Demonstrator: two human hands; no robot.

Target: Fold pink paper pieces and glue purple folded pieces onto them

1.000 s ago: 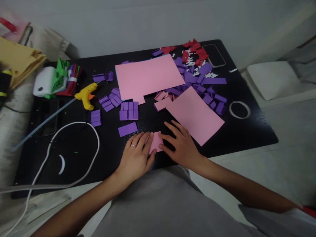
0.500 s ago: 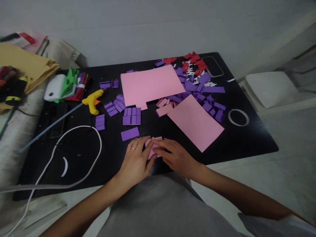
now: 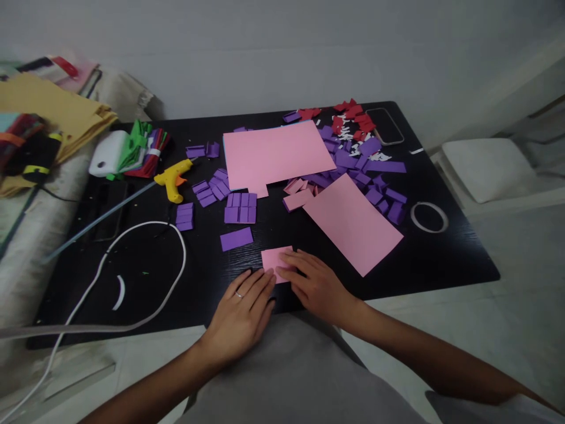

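Observation:
A small pink paper piece [image 3: 272, 257] lies flat near the front edge of the black table. My left hand [image 3: 241, 309] rests at its lower left corner, fingers stretched out and fingertips touching it. My right hand [image 3: 315, 282] lies over its right side with the fingers extended and pressing on the paper. Just beyond the left hand is a flat purple paper strip [image 3: 237, 239], and behind that a block of folded purple pieces [image 3: 241, 208]. A larger pink sheet [image 3: 354, 225] lies to the right, past my right hand.
On the black table [image 3: 459, 259] a yellow glue gun [image 3: 173, 180] lies at left with a white cable [image 3: 183, 259] looping near it. A large pink sheet [image 3: 278, 153], piled purple pieces [image 3: 353, 159], red scraps [image 3: 366, 122] and a tape ring [image 3: 429, 217] lie farther back and right.
My left hand has slid down and toward me, uncovering the upper left of the small pink paper. The right hand stays on it. The view has shifted slightly.

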